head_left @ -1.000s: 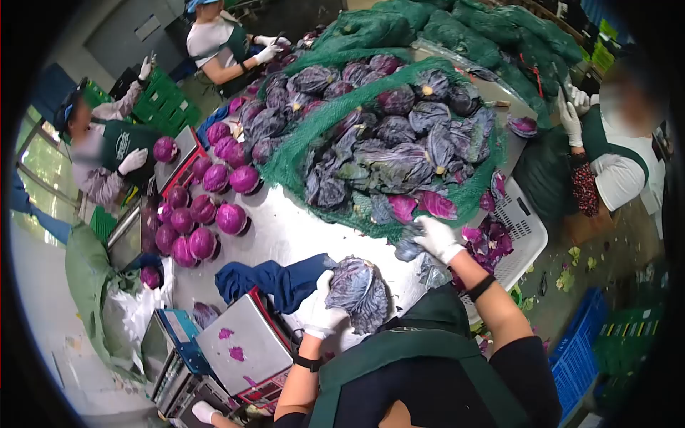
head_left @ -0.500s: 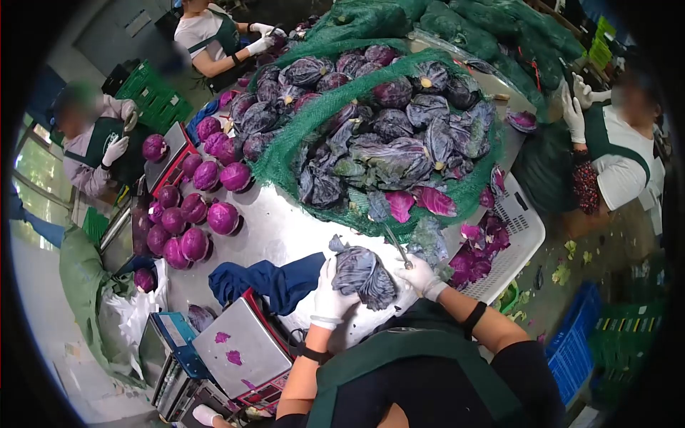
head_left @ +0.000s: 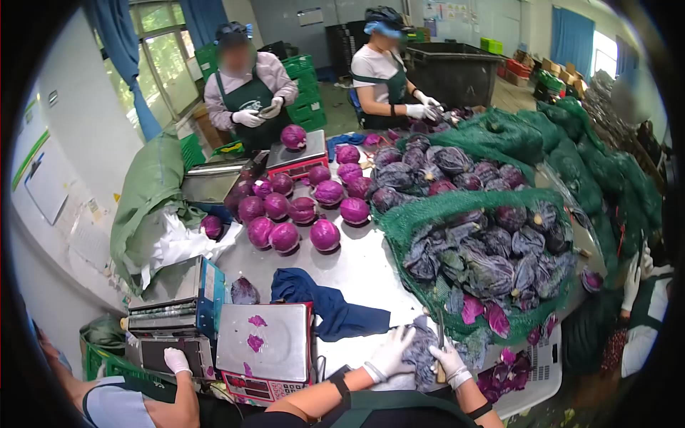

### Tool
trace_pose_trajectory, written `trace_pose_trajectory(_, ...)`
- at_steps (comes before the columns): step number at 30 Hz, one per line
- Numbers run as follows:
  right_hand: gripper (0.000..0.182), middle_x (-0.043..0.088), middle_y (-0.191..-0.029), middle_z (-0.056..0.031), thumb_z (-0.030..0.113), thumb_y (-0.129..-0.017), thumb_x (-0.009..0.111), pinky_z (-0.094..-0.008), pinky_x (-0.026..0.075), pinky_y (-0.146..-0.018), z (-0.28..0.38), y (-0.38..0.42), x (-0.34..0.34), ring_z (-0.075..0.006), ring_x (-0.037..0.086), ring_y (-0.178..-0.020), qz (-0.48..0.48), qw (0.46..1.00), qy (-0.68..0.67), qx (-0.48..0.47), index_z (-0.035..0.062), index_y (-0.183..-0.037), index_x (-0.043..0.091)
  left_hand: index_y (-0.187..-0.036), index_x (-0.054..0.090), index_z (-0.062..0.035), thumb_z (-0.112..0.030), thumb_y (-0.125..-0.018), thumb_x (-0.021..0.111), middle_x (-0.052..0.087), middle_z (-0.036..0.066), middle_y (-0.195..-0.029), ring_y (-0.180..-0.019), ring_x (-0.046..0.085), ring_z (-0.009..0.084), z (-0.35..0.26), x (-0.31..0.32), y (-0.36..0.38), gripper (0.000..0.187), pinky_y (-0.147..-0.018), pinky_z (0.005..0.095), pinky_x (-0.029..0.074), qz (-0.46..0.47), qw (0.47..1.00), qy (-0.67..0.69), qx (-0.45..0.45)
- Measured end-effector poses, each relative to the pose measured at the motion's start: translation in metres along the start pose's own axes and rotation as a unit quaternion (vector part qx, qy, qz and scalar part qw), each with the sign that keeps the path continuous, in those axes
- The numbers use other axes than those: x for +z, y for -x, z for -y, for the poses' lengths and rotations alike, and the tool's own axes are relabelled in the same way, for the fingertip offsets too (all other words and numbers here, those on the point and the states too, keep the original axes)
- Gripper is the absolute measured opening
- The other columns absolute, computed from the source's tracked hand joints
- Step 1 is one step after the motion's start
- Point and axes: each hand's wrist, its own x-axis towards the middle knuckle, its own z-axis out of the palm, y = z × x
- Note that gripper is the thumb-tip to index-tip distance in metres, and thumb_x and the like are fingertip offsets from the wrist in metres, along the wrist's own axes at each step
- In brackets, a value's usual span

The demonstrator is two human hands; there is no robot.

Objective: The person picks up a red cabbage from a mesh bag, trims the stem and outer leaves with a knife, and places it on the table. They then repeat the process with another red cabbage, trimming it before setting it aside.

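My left hand (head_left: 389,357), in a white glove, grips the side of a red cabbage (head_left: 421,349) with dull, wrinkled outer leaves. In my right hand (head_left: 449,362), also gloved, is a knife (head_left: 440,332), its blade pointing up and away beside the cabbage. Just beyond my hands lies a green mesh sack (head_left: 399,246), open over a heap of untrimmed red cabbages (head_left: 481,267). Loose purple leaves lie at its near edge. A blue cloth (head_left: 332,307) rests on the metal table (head_left: 357,260) left of my hands.
Several shiny peeled cabbages (head_left: 325,235) sit at the table's left. A scale (head_left: 262,342) with leaf scraps stands near my left arm. A white basket (head_left: 546,371) holds purple leaves at right. Co-workers stand around the table; one gloved hand (head_left: 177,360) reaches in at lower left.
My view has swung left and up, so the room and far co-workers show more. Both hands stay at the cabbage, my right hand now closer against it with the knife.
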Motion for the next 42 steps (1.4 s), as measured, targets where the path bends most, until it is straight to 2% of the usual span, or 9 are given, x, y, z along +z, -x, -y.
trace_pose_trajectory(4,0.02,0.05,-0.064,-0.0006,0.01,-0.081,0.062,-0.0267,0.044,-0.038,0.006,0.002,-0.008,-0.0134,0.051,-0.042,0.002,0.999,-0.024,0.047,0.0086,-0.096,0.048,-0.138,0.027,-0.0072,-0.037,-0.059,0.078,0.032,0.027,-0.133,-0.12,0.035,0.0444,-0.013,-0.003,-0.003,0.098,-0.093,0.0465,0.042,0.021,0.999,-0.028,-0.001)
trace_pose_trajectory(17,0.034,0.049,-0.07,-0.0042,-0.002,-0.074,0.055,-0.0272,0.043,-0.034,-0.001,-0.017,-0.014,-0.0143,0.048,-0.041,-0.048,0.997,0.012,0.059,0.0081,-0.103,0.041,-0.135,0.029,-0.0043,-0.01,-0.054,0.074,0.037,0.023,-0.124,-0.108,0.045,0.039,0.022,0.011,-0.022,0.093,-0.086,0.0437,0.046,0.005,1.0,0.017,0.023)
trace_pose_trajectory(23,0.033,0.048,-0.073,0.0002,-0.006,-0.071,0.049,-0.0223,0.04,-0.04,-0.012,-0.016,-0.023,-0.0091,0.047,-0.049,-0.011,0.993,0.108,-0.04,0.006,-0.102,0.047,-0.133,0.032,-0.0063,-0.04,-0.046,0.08,0.044,0.02,-0.116,-0.104,0.05,0.0372,0.027,0.002,-0.037,0.105,-0.083,0.0439,0.045,0.05,0.997,0.031,0.05)
trace_pose_trajectory(25,0.042,0.052,-0.084,-0.0034,-0.007,-0.071,0.047,-0.0249,0.047,-0.055,-0.024,-0.023,-0.038,-0.0123,0.053,-0.063,0.015,0.985,0.136,-0.102,0.0033,-0.112,0.046,-0.133,0.033,-0.0051,-0.045,-0.049,0.079,0.045,0.019,-0.115,-0.103,0.051,0.0371,0.029,-0.006,-0.039,0.104,-0.084,0.0437,0.045,0.048,0.996,0.034,0.071)
trace_pose_trajectory(26,0.051,0.054,-0.099,-0.0086,-0.009,-0.07,0.047,-0.0296,0.046,-0.079,-0.052,-0.035,-0.055,-0.017,0.055,-0.085,-0.033,0.897,0.337,-0.283,0.0007,-0.12,0.042,-0.132,0.034,-0.0036,-0.049,-0.051,0.079,0.046,0.02,-0.117,-0.104,0.051,0.0367,0.035,-0.013,-0.04,0.103,-0.087,0.0415,0.044,0.069,0.994,0.059,0.059)
trace_pose_trajectory(30,0.054,0.05,-0.119,-0.0126,-0.009,-0.071,0.05,-0.0312,0.037,-0.097,-0.074,-0.044,-0.149,-0.0227,0.049,-0.112,-0.02,0.959,0.198,-0.201,-0.0027,-0.124,0.042,-0.127,0.036,0.0002,-0.044,-0.052,0.08,0.049,0.021,-0.117,-0.109,0.05,0.0329,0.095,-0.002,-0.056,0.097,-0.092,0.0367,0.04,0.059,0.95,0.305,0.034)
trace_pose_trajectory(35,0.038,0.058,-0.099,-0.0154,0.013,-0.082,0.059,-0.0316,0.046,-0.078,-0.062,0.066,-0.221,-0.0207,0.055,-0.086,-0.235,0.834,0.454,-0.208,-0.0015,-0.116,0.051,-0.125,0.038,-0.0042,-0.044,-0.053,0.08,0.047,0.02,-0.117,-0.109,0.049,0.0341,0.058,-0.008,-0.027,0.092,-0.093,0.0372,0.04,0.048,0.972,0.227,0.041)
trace_pose_trajectory(39,0.049,0.05,-0.123,-0.0135,-0.007,-0.076,0.052,-0.0321,0.036,-0.099,-0.049,0.127,-0.236,-0.023,0.047,-0.116,-0.301,0.83,0.44,-0.166,-0.0028,-0.124,0.045,-0.128,0.036,-0.0025,-0.039,-0.058,0.079,0.045,0.022,-0.122,-0.114,0.046,0.0346,0.032,0.016,0.011,0.091,-0.097,0.0373,0.038,-0.016,0.963,0.249,0.102)
trace_pose_trajectory(42,0.039,0.055,-0.116,-0.0127,-0.002,-0.086,0.049,-0.0313,0.045,-0.089,-0.012,0.142,-0.161,-0.02,0.054,-0.102,-0.328,0.863,0.327,-0.204,-0.0015,-0.124,0.045,-0.132,0.03,0.0005,-0.039,-0.06,0.078,0.039,0.025,-0.128,-0.119,0.041,0.0371,0.02,0.018,0.031,0.096,-0.101,0.039,0.034,0.018,0.977,0.211,0.021)
